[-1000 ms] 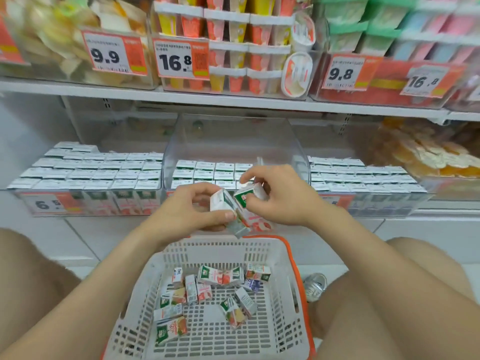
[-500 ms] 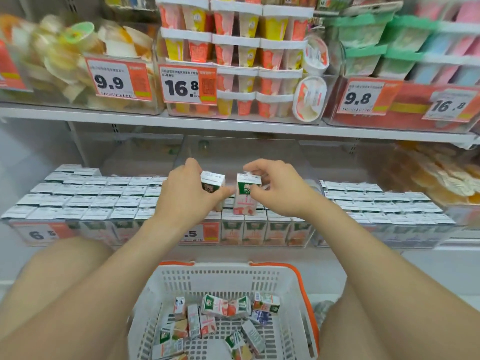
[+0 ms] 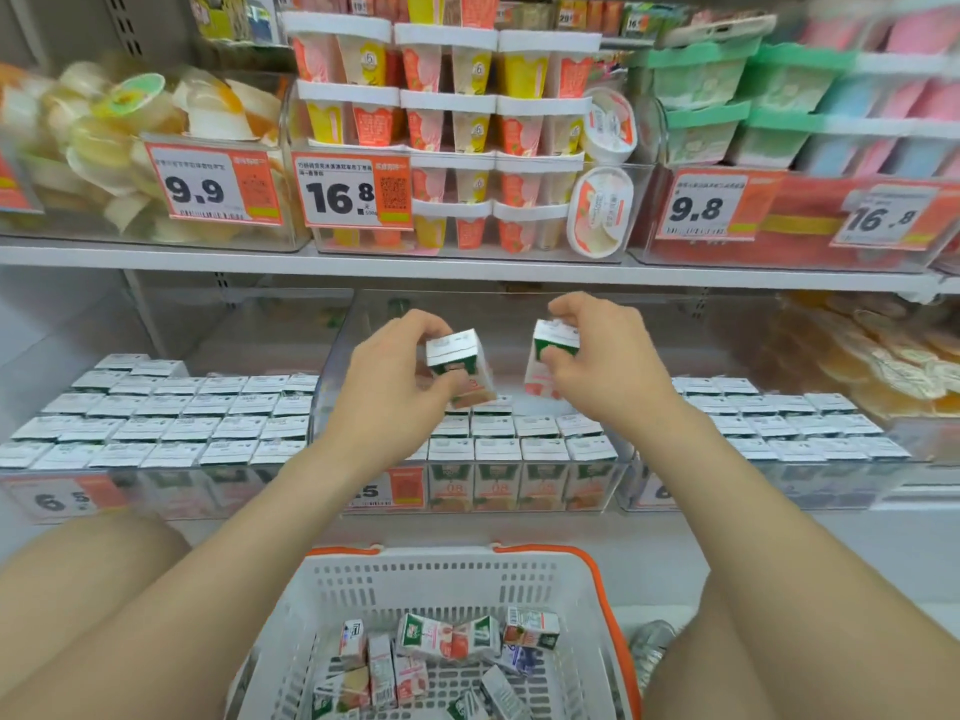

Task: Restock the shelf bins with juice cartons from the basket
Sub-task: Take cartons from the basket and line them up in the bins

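Note:
My left hand (image 3: 397, 379) grips a small white, green and orange juice carton (image 3: 460, 363), tilted, above the middle clear shelf bin (image 3: 602, 491). My right hand (image 3: 605, 363) pinches a second juice carton (image 3: 550, 356), upright, over the same bin. That bin holds rows of standing cartons (image 3: 519, 439) at its front; its back part is bare. Below, between my knees, a white basket (image 3: 452, 579) with orange handles holds several loose cartons (image 3: 441, 639) lying on their sides.
A left bin (image 3: 156, 413) and a right bin (image 3: 795, 428) are packed with standing cartons. The shelf above (image 3: 467, 267) carries jelly cups, dessert packs and price tags. Bagged yellow snacks (image 3: 883, 356) lie at the far right. My knees flank the basket.
Both hands rose from just above the basket to over the middle bin, each carrying a carton, and have moved apart. The view has tilted up and closer to the shelf.

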`<action>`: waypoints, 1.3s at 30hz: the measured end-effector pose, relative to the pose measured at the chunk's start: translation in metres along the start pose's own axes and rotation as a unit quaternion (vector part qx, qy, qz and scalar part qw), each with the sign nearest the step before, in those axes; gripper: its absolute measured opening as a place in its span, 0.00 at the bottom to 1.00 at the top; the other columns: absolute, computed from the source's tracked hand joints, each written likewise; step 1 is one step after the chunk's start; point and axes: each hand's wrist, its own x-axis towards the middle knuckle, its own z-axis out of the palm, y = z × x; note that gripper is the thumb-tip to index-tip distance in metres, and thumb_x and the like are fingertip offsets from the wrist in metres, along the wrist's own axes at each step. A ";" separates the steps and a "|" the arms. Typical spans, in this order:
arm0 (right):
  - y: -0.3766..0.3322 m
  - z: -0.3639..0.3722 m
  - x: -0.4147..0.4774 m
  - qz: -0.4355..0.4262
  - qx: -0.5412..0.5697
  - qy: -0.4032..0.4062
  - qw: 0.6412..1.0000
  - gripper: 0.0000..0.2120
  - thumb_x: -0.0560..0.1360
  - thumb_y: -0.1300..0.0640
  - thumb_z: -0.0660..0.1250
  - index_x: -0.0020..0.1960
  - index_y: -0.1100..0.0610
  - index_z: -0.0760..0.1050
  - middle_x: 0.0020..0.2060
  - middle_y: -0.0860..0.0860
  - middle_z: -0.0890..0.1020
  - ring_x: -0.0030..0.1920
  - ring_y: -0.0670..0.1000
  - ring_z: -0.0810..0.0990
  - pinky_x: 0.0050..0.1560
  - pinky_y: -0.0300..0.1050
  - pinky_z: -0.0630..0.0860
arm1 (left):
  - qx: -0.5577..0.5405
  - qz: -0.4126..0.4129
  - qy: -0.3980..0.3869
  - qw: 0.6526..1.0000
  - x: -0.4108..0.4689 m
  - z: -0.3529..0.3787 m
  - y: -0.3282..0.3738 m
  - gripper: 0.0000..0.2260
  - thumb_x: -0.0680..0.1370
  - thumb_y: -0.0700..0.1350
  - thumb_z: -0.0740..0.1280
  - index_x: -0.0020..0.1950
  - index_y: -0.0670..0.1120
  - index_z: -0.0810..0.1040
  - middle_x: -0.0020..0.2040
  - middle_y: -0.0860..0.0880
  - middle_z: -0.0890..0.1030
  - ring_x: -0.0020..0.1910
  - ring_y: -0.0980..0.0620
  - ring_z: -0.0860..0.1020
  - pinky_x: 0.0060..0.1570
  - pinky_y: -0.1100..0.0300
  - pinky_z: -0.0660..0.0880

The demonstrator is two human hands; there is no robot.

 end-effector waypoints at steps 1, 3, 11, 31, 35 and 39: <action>0.004 -0.004 -0.001 0.007 -0.024 0.013 1.000 0.23 0.78 0.59 0.72 0.73 0.56 0.74 0.65 0.55 0.80 0.68 0.59 0.76 0.66 0.53 0.73 | -0.014 0.000 0.003 1.000 0.004 0.009 0.008 0.12 0.76 0.47 0.75 0.56 0.55 0.78 0.54 0.58 0.81 0.46 0.58 0.83 0.45 0.62 0.79; 0.013 -0.012 -0.003 0.021 -0.044 0.044 0.998 0.23 0.78 0.62 0.71 0.72 0.58 0.74 0.64 0.58 0.80 0.66 0.61 0.76 0.61 0.53 0.72 | -0.033 0.004 -0.004 0.999 0.015 0.028 0.022 0.09 0.75 0.47 0.74 0.54 0.54 0.79 0.52 0.58 0.82 0.45 0.58 0.84 0.43 0.58 0.80; 0.029 -0.023 -0.008 0.020 -0.022 0.073 0.997 0.20 0.79 0.61 0.71 0.70 0.57 0.75 0.62 0.57 0.80 0.63 0.61 0.77 0.58 0.53 0.72 | 0.151 0.074 -0.198 0.966 0.050 0.095 0.021 0.18 0.79 0.49 0.71 0.68 0.60 0.77 0.64 0.55 0.82 0.64 0.47 0.78 0.60 0.44 0.78; -0.061 0.029 -0.038 0.017 0.361 0.018 0.932 0.15 0.80 0.52 0.71 0.66 0.49 0.80 0.55 0.45 0.85 0.51 0.45 0.85 0.56 0.55 0.83 | -0.216 -0.052 -0.187 0.957 0.007 -0.042 0.001 0.13 0.80 0.38 0.72 0.62 0.49 0.82 0.51 0.47 0.88 0.50 0.46 0.86 0.47 0.53 0.82; -0.094 0.050 -0.047 -0.008 0.370 -0.033 0.928 0.13 0.79 0.55 0.73 0.63 0.48 0.81 0.51 0.44 0.86 0.50 0.47 0.85 0.53 0.52 0.84 | -0.208 -0.053 -0.192 0.958 -0.006 -0.083 -0.027 0.15 0.79 0.35 0.72 0.63 0.49 0.82 0.52 0.47 0.87 0.52 0.47 0.86 0.48 0.57 0.84; -0.128 0.068 -0.041 -0.021 0.382 -0.050 0.923 0.14 0.78 0.60 0.74 0.62 0.50 0.81 0.47 0.45 0.87 0.45 0.48 0.86 0.49 0.51 0.85 | -0.115 -0.010 -0.185 0.976 -0.007 -0.119 -0.060 0.14 0.80 0.44 0.74 0.64 0.54 0.81 0.56 0.55 0.86 0.56 0.55 0.84 0.55 0.57 0.81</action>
